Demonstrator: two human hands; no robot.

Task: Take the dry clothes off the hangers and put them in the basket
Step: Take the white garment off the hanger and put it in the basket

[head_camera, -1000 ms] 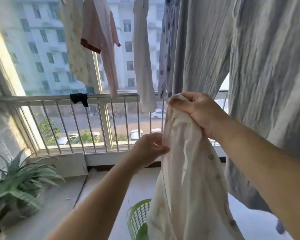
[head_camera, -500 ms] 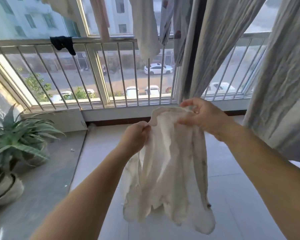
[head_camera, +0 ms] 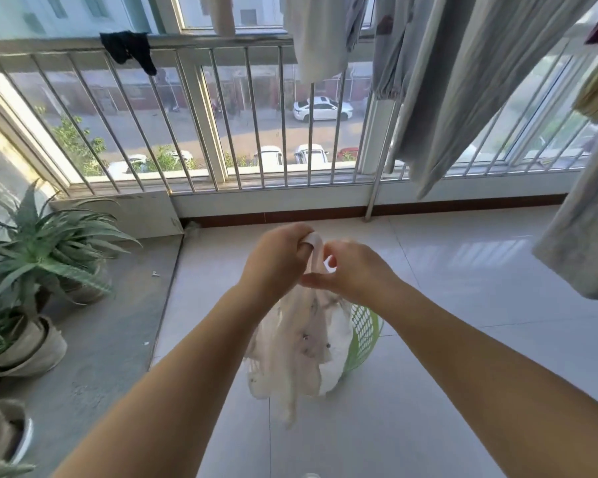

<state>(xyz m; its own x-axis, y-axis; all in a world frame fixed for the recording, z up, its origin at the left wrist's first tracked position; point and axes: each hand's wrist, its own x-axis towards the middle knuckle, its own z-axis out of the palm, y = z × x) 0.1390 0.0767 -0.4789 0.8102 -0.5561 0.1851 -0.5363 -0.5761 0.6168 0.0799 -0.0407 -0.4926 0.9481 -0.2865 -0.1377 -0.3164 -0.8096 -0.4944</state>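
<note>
A thin white shirt [head_camera: 302, 343] hangs bunched from both my hands above the floor. My left hand [head_camera: 277, 260] grips its top edge, fingers curled round the cloth. My right hand [head_camera: 353, 270] pinches the cloth just beside it. Below and behind the shirt stands a green plastic basket [head_camera: 365, 332], mostly hidden by the cloth. Several garments still hang overhead: a grey striped cloth [head_camera: 463, 84], a white piece [head_camera: 316, 32] and a pale one [head_camera: 580, 236] at the right edge.
Window railing [head_camera: 221, 115] runs across the back, with a dark sock [head_camera: 130, 50] draped on its top bar. Potted aloe plants [head_camera: 38, 250] stand on a grey ledge at the left. A metal pole [head_camera: 373, 188] rises at the window base. Pale tiled floor [head_camera: 463, 339] spreads right.
My view has tilted down. Both hands have lowered the white shirt and drawn together, bunching it, and it now hangs over the green basket.
</note>
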